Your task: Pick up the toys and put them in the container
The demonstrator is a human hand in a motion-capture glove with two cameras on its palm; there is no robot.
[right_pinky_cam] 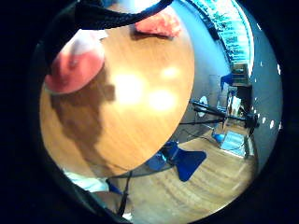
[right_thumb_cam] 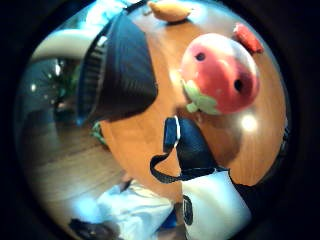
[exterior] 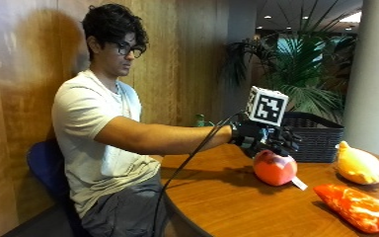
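A round red plush toy (exterior: 275,169) with a green leaf and a white tag sits on the wooden table (exterior: 229,197). My gloved right hand (exterior: 268,138) hovers just over its top, fingers spread and slightly bent, holding nothing. In the thumb side palm view, the red toy (right_thumb_cam: 220,80) lies on the table beside the dark woven container (right_thumb_cam: 117,70). The little finger side palm view shows the same toy (right_pinky_cam: 74,65) close by. In the outside view, the container (exterior: 314,138) stands behind the hand. A yellow plush toy (exterior: 358,165) and a red-orange plush toy (exterior: 357,207) lie further right.
The table is round, and its edge (right_pinky_cam: 177,130) drops to a wooden floor with a blue chair base (right_pinky_cam: 184,163). The person sits on a blue chair (exterior: 45,168) against a wood wall. A plant (exterior: 294,74) stands behind the container.
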